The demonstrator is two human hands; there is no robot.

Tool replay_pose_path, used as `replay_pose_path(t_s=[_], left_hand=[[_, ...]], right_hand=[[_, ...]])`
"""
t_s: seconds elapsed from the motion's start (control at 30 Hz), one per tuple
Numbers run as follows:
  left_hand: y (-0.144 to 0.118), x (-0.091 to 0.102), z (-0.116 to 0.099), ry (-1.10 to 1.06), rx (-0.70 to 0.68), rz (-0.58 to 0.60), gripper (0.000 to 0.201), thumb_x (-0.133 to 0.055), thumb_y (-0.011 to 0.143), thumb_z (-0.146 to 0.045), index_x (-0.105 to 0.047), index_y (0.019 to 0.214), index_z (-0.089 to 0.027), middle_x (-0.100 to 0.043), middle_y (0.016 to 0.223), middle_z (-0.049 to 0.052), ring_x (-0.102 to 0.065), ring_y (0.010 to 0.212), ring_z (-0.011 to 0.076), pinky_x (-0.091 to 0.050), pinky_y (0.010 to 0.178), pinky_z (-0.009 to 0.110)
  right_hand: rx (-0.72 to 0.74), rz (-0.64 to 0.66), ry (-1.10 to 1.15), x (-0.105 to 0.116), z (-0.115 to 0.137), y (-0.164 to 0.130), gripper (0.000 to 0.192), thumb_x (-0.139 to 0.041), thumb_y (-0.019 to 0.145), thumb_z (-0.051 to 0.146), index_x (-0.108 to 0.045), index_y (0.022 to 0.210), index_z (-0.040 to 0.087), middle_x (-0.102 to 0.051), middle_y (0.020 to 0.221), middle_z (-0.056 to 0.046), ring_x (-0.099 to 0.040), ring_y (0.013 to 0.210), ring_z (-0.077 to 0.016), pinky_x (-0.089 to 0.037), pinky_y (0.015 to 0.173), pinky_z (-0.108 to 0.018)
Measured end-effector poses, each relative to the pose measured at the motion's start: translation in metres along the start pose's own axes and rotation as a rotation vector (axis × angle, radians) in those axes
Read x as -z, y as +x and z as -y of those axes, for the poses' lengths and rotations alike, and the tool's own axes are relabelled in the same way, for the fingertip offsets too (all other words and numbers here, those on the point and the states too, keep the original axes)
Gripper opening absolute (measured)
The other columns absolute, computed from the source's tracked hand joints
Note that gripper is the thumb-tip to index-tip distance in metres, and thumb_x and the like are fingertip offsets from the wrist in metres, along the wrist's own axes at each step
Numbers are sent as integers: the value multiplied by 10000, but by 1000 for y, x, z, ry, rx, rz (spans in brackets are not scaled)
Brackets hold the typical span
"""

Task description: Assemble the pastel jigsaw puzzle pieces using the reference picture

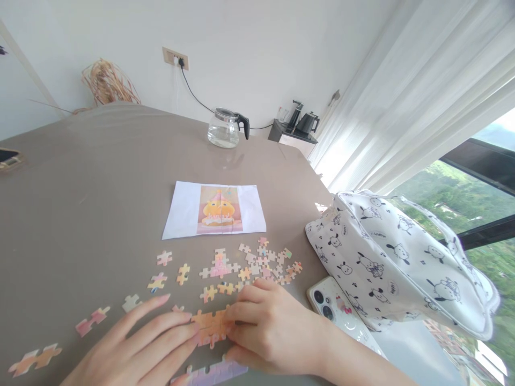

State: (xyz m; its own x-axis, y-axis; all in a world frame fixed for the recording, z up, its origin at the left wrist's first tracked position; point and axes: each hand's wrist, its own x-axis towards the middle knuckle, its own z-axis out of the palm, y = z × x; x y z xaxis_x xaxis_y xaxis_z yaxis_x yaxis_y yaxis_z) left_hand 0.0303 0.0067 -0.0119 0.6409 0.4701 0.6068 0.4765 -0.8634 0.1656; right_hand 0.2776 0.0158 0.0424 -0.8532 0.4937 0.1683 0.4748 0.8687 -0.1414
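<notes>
Both hands, left hand [151, 343] and right hand [273, 329], are pressing flat, fingers extended, gripping nothing, on joined orange puzzle pieces [211, 326] beside a phone [336, 308].

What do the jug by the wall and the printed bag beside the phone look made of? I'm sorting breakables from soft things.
The jug: clear glass by the look of it, glossy and see-through, with a dark handle, probably plastic. The bag: soft white fabric, matte, with cartoon dog prints; it slumps and creases like cloth.

A glass kettle [223, 128], a phone [336, 311] and a patterned bag [396, 262] sit on the table [80, 187].
</notes>
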Motion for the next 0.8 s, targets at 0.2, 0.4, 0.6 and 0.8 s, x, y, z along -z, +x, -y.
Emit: replay_pose_path(t_s=[0.2, 0.4, 0.6, 0.8], left_hand=[[5, -3, -5, -115, 78, -73, 246, -466, 886, -143, -678, 974, -232, -737, 907, -48, -638, 894, 140, -332, 1098, 339], [6, 2, -5, -63, 26, -22, 285, -444, 905, -99, -665, 1049, -209, -735, 947, -27, -609, 934, 156, -313, 1090, 370], [3, 8, 4, 52, 23, 73, 251, -465, 939, -95, -618, 1087, -228, -711, 991, -5, -608, 939, 187, -302, 1033, 446], [8, 11, 5, 171, -11, 146, 172, -489, 961, -143, -647, 1000, -195, -682, 992, 30, -587, 940, 222, -315, 910, 449]], right_hand=[[-25, -63, 21, -1, 4, 2, 307, -605, 932, 303, -646, 672, 146, -663, 837, -7, -481, 705, -151, -374, 613, -317], [-23, -148, 26, -8, 7, 2, 251, -545, 953, 188, -644, 728, 137, -632, 756, -13, -479, 662, -150, -376, 554, -294], [-52, -203, 39, -10, 7, 5, 209, -503, 981, 163, -685, 889, 114, -662, 819, -46, -545, 709, -163, -431, 613, -288], [-63, -192, 55, -13, 9, 6, 209, -486, 1005, 200, -673, 965, 118, -700, 866, -62, -592, 748, -169, -461, 638, -294]])
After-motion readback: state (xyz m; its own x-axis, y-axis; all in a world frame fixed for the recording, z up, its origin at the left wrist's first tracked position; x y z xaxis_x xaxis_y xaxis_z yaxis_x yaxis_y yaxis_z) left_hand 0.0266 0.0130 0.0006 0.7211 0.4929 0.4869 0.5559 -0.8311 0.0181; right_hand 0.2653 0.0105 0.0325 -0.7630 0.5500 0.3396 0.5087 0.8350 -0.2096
